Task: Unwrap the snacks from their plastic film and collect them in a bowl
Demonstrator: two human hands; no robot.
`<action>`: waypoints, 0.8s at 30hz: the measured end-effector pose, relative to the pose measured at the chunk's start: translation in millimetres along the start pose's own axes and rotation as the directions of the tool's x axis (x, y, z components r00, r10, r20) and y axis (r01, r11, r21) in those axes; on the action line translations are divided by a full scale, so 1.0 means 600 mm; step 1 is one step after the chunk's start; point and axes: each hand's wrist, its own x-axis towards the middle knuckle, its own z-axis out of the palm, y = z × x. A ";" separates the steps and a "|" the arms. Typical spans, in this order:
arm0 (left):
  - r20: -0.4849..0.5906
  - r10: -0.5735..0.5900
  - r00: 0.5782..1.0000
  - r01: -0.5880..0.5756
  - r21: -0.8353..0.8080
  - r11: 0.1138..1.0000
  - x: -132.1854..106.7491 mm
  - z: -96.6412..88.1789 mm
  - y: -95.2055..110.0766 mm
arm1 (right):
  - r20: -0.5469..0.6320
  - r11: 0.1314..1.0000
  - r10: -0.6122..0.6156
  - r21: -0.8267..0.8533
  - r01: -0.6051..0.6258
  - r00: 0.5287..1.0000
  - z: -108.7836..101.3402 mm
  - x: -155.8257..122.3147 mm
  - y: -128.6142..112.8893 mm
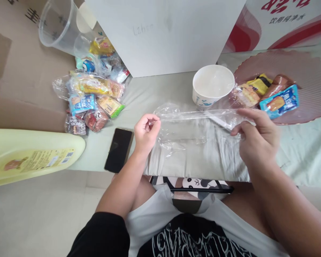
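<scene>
A thin transparent plastic bag (187,125) is stretched between my two hands above the cloth. My left hand (147,130) pinches one end of it between thumb and fingers. At the other end, my right hand (259,134) holds the plastic with thumb and index finger spread apart along its edge. Through the film shows a slim white object (219,122), its kind unclear. Just beyond the bag stands a white paper bowl (213,85). Behind my right hand, a pink ribbed plate (310,82) bears several wrapped snacks, including a blue packet (279,101).
A black phone (119,150) lies left of my left hand. Farther left are a pile of wrapped snacks (91,85), a transparent plastic cup (57,25) and a pale yellow bottle (34,157) on its side. A white box (168,35) stands at the back.
</scene>
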 end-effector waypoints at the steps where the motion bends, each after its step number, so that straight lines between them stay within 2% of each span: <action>1: -0.005 0.004 1.000 -0.004 0.015 1.000 0.000 0.002 0.003 | 0.005 1.000 0.017 -0.015 -0.017 1.000 0.000 0.000 0.001; 5: -0.003 -0.011 1.000 0.011 0.073 0.997 0.001 0.007 0.004 | 0.005 0.992 0.032 -0.122 -0.031 0.999 -0.004 0.002 0.006; 9: -0.008 -0.005 1.000 0.006 0.128 0.992 0.003 0.005 0.000 | 0.071 0.912 -0.179 -0.363 0.193 0.981 -0.014 0.009 0.010; 12: 0.010 0.026 1.000 -0.027 0.186 0.982 0.005 0.001 0.001 | 0.077 0.814 -0.376 -0.449 0.369 0.923 -0.020 0.015 0.012; 16: 0.084 0.115 0.990 -0.132 0.249 0.959 0.006 -0.006 -0.002 | -0.001 0.704 -0.610 -0.459 0.541 0.793 -0.023 0.022 0.014; 18: 0.105 0.167 0.980 -0.191 0.287 0.939 0.007 -0.010 -0.006 | 0.063 0.694 -0.637 -0.387 0.607 0.768 -0.024 0.021 0.013; 20: 0.115 0.213 0.970 -0.239 0.312 0.919 0.008 -0.013 -0.010 | 0.179 0.712 -0.615 -0.294 0.638 0.768 -0.025 0.018 0.011; 22: 0.138 0.228 0.964 -0.261 0.308 0.915 0.008 -0.015 -0.011 | 0.297 0.750 -0.556 -0.223 0.623 0.776 -0.026 0.012 0.009; 24: 0.179 0.202 0.963 -0.246 0.274 0.930 0.009 -0.015 -0.009 | 0.334 0.806 -0.492 -0.173 0.565 0.804 -0.027 0.005 0.009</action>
